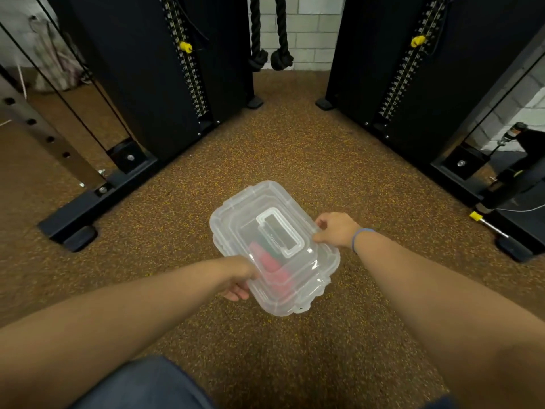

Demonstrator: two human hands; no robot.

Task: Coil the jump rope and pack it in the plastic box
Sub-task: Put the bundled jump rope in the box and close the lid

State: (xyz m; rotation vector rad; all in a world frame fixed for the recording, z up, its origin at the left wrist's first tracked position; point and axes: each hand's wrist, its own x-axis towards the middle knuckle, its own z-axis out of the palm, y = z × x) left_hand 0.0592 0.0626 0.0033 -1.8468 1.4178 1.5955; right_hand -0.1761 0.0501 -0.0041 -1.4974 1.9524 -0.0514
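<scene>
Fingers of the left hand [236, 283] gripped the box [274, 249] at its near-left edge; right hand [334, 230] pinched the opposite edge, long axis between them.

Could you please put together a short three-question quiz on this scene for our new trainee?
1. True or false: the lid sits on the clear plastic box.
2. Which hand grips the box's near-left edge: A) left hand B) right hand?
3. Fill in: the items seen through the box wall look red and ____.

Key
1. True; the lid covers the box, with its handle lying flat.
2. A; the right hand's fingers pinch the lid rim on the far-right side.
3. Dark; both are blurred by the plastic, so no rope detail can be made out.
</scene>
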